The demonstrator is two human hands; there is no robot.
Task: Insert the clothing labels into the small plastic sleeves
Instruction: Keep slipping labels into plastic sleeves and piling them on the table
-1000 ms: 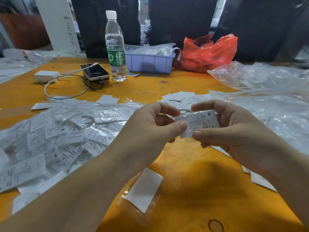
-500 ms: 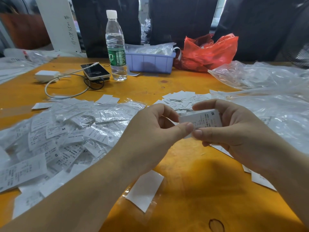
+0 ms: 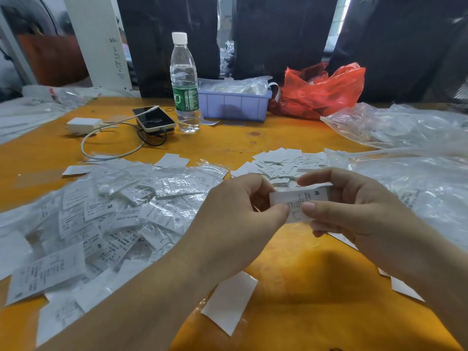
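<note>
an orange wooden desk [image 3: 291,138] stands before dark hanging covers [image 3: 278,34], with a white post [image 3: 96,41] at the left and daylight between.

Label [image 3: 301,201] now slightly lower between both hands.

A white printed label [image 3: 301,202] marked "M" lies level, pinched above the bench. Sleeved labels [image 3: 106,219] pile at nine o'clock; loose labels [image 3: 283,162] lie at twelve.

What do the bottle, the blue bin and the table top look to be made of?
Bottle: clear thin plastic, glossy, see-through, white cap, green printed label.
Bin: opaque moulded plastic, matt lilac-blue, ribbed wall.
Table: probably wood or plywood, orange-stained, smooth with a slight sheen; knots and grain show.
</note>
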